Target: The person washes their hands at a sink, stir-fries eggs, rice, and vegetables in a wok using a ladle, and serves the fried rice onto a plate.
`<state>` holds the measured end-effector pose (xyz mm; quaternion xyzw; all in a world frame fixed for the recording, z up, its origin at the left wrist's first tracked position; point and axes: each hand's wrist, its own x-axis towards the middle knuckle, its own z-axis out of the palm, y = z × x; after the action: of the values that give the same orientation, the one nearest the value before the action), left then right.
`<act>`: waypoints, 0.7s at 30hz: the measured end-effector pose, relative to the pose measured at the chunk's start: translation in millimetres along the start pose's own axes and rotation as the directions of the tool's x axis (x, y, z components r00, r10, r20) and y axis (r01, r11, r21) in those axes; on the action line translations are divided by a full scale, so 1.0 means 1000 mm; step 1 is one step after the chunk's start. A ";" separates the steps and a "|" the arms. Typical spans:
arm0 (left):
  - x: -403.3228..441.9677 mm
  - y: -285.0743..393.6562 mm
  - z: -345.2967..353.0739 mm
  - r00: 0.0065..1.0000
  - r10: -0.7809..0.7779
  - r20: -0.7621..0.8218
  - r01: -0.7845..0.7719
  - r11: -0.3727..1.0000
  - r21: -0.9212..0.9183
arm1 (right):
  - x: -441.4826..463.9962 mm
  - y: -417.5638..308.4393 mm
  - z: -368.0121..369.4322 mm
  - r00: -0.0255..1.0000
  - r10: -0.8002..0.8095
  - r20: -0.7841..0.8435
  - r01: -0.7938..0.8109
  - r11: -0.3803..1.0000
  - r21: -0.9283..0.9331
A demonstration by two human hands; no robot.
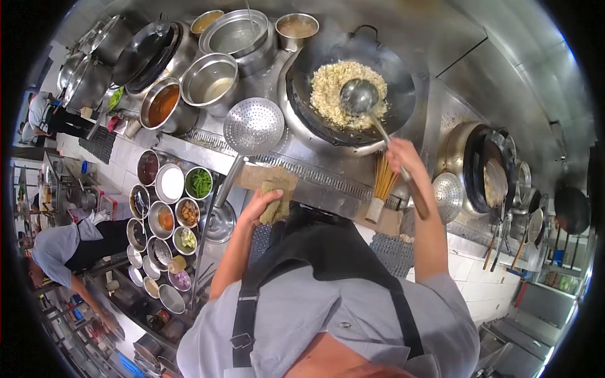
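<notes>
My right hand [404, 159] is wrapped round the handle of a steel ladle [359, 96]. The ladle's bowl rests on a mound of fried rice [329, 85] in a large dark wok [400, 69], which sits on the round burner. My left hand [257, 206] grips a folded greenish-brown cloth [275, 200] at the front edge of the stove, apart from the wok. Just beyond it lies a perforated strainer [254, 126], its handle slanting down toward the left.
Steel pots [211, 80] and a pot of reddish-brown liquid [161, 106] stand at left. Several ingredient bowls [170, 183] fill the side counter. A bamboo brush [383, 183] leans near my right forearm. Another wok station [482, 164] is at right; a co-worker [75, 246] bends at left.
</notes>
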<state>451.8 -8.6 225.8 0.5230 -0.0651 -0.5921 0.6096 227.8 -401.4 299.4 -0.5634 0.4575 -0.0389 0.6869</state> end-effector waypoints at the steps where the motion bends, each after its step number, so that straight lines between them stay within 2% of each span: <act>1: 0.010 0.001 0.000 1.000 -0.027 0.008 0.027 1.000 0.012 | 0.020 -0.006 0.009 0.994 -0.095 -0.052 0.085 0.983 -0.162; 4: 0.016 0.001 0.003 0.996 -0.056 0.065 0.045 0.987 0.154 | 0.005 -0.040 0.047 0.887 -0.433 -0.159 0.286 0.787 -0.547; 5: 0.017 0.001 0.003 0.998 -0.052 0.048 0.044 0.987 0.153 | -0.010 -0.045 0.048 0.895 -0.433 -0.101 0.344 0.818 -0.461; 7: 0.022 -0.003 0.007 0.999 -0.031 0.019 0.028 0.989 0.147 | -0.038 -0.042 0.049 0.964 -0.260 0.054 0.264 0.961 -0.081; 8: 0.024 -0.004 0.009 1.000 0.012 -0.010 -0.011 0.992 0.126 | -0.041 -0.044 0.048 0.968 -0.194 0.159 0.179 0.978 0.104; 9: 0.026 -0.006 0.011 0.998 0.052 -0.037 -0.047 0.993 0.109 | -0.024 -0.033 0.041 0.948 -0.092 0.303 0.006 0.961 0.275; 10: 0.025 -0.010 0.011 0.995 0.080 -0.063 -0.074 0.993 0.091 | -0.004 -0.022 0.036 0.970 -0.068 0.232 0.005 0.965 0.261; 12: 0.021 -0.013 0.013 0.998 0.031 -0.049 -0.032 0.999 -0.029 | 0.039 -0.008 0.025 0.997 -0.015 0.080 -0.004 0.973 0.232; 13: 0.019 -0.009 0.018 0.999 0.024 -0.043 -0.027 0.997 -0.076 | 0.052 -0.002 0.013 0.989 -0.141 -0.032 0.142 0.989 0.028; 14: 0.020 -0.005 0.020 0.999 0.021 -0.037 -0.026 0.992 -0.120 | 0.051 -0.014 0.007 0.966 -0.221 -0.132 0.199 0.967 -0.161; 16: 0.038 -0.008 0.019 0.994 -0.069 0.088 0.093 0.950 -0.299 | 0.036 -0.034 -0.004 0.872 -0.398 -0.286 0.208 0.829 -0.519; 17: 0.054 -0.006 0.028 0.986 -0.110 0.126 0.150 0.913 -0.380 | 0.084 0.003 -0.023 0.544 -0.797 -0.262 0.366 0.506 -0.781; 18: 0.071 -0.005 0.039 0.975 -0.148 0.168 0.210 0.865 -0.457 | 0.082 0.001 -0.012 0.635 -0.709 -0.306 0.269 0.574 -0.773; 19: 0.091 -0.003 0.053 0.985 -0.119 0.124 0.164 0.865 -0.475 | 0.075 -0.001 0.013 0.715 -0.605 -0.350 0.161 0.630 -0.760; 20: 0.105 0.009 0.068 0.975 -0.125 0.182 0.199 0.857 -0.475 | 0.069 -0.003 0.028 0.777 -0.492 -0.393 0.049 0.669 -0.742; 21: 0.119 0.028 0.082 0.963 -0.126 0.240 0.229 0.853 -0.470 | 0.069 0.015 0.031 0.762 -0.586 -0.275 0.182 0.602 -0.777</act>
<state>447.3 -155.8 217.8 0.2917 0.0759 -0.6924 0.6555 281.6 -412.8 245.2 -0.8394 0.4600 -0.1586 0.2422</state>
